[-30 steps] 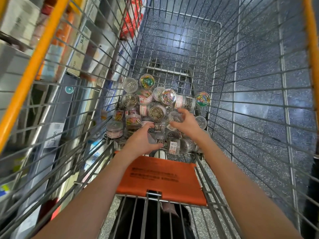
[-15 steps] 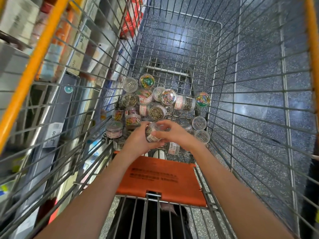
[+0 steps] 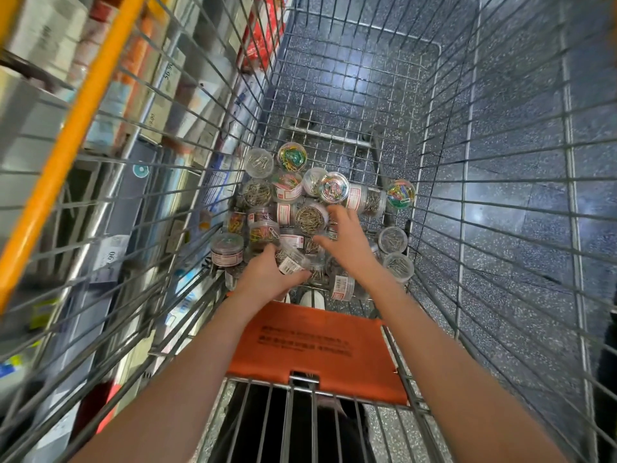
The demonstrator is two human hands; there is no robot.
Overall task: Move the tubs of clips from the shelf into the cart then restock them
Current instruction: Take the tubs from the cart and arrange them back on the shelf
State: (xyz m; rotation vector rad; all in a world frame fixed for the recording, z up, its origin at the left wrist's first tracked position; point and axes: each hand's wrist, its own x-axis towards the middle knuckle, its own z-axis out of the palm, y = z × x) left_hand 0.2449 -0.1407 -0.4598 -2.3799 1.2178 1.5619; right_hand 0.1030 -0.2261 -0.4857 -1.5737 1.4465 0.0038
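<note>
My left hand (image 3: pixel 267 279) gripped one clear tub (image 3: pixel 293 260) of silver clips near the middle of the frame, fingers curled round it just above the orange flap (image 3: pixel 320 349). My right hand (image 3: pixel 347 242) hovered over the pile with fingers spread wide, holding nothing. The other tubs of clips (image 3: pixel 300 195) lay heaped in the wire cart (image 3: pixel 467 228), some coloured, some silver. The shelf (image 3: pixel 110 128) stood blurred at the left of the frame.
</note>
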